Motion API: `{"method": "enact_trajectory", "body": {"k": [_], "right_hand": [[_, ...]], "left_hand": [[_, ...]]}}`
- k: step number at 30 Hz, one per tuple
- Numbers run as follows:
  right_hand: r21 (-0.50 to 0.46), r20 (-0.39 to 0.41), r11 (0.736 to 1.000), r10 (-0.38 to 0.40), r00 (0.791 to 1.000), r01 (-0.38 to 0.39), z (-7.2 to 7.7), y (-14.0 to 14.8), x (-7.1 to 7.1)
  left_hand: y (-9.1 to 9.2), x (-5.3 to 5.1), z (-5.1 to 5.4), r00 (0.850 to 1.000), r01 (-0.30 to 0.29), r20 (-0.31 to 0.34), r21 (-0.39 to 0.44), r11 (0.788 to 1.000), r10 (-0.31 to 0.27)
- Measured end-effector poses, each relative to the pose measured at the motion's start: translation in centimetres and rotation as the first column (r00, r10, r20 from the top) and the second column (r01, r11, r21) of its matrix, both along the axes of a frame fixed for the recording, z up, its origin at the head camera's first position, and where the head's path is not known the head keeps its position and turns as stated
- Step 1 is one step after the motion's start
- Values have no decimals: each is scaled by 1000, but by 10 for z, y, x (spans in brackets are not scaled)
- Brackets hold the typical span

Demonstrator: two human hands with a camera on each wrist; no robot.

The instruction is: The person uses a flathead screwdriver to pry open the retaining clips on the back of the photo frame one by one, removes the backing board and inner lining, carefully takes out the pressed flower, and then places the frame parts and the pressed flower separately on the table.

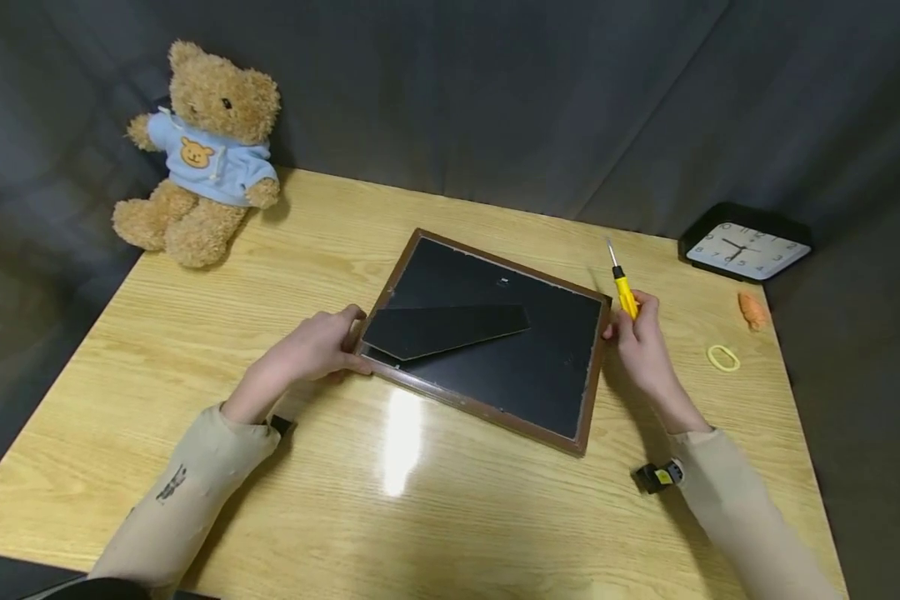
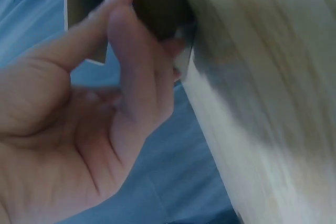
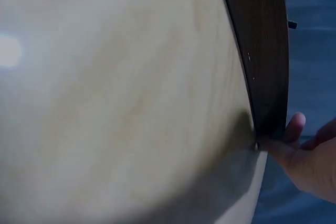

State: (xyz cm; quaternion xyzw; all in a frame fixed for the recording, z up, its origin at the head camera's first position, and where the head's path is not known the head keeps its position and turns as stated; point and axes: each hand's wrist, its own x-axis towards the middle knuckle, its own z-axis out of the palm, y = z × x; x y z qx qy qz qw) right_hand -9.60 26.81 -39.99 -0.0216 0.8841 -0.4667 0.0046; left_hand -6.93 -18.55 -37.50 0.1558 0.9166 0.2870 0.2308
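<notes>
**Two hands at a back-up picture frame (image 1: 510, 358)**

The frame lies in the middle of the wooden table (image 1: 307, 517), its dark backing upward and its stand (image 1: 446, 327) slanting across it; whether it rests fully flat cannot be told. The left hand (image 1: 318, 346) pinches its near left corner between thumb and fingers. The right hand (image 1: 641, 346) grips a yellow screwdriver (image 1: 624, 292), tip pointing away, while a fingertip touches the frame's right edge. A teddy bear (image 1: 213, 158) sits far left; a clock (image 1: 750, 248) stands far right.
</notes>
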Motion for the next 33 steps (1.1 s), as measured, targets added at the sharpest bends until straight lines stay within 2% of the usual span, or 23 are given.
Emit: {"method": "enact_trajectory", "body": {"k": [5,12,14,18,21,23,26,28,30,33], "right_hand": [[37,20,997,63,998,-64,4,-5,-17],[68,51,996,62,997,-65,2,-7,-32],[61,66,997,52,996,-56,2,-8,-33],[-19,62,1000,-8,998,10,5,-12,-33],[-41,35,997,-67,997,69,14,-18,-24],[10,12,998,-55,998,55,24,-27,-14],[99,-32,994,41,999,-38,36,-48,3],[158,-49,978,145,988,-136,39,-66,15],[174,-45,953,260,965,-249,39,-87,26],[167,-17,897,419,908,-410,35,-120,40]], "left_hand": [[-1,11,1,989,24,147,56,998,-32],[2,18,3,975,30,216,105,994,-53],[2,18,3,973,33,225,101,994,-55],[-9,11,6,974,35,219,114,993,-59],[-18,-1,12,985,56,155,108,993,-72],[-21,-11,16,991,60,110,101,993,-71],[-19,-28,18,993,82,71,99,992,-89],[-15,-39,15,989,101,91,125,987,-113],[-11,-48,12,983,134,107,144,980,-150],[-6,-55,8,969,148,174,169,974,-177]]}}
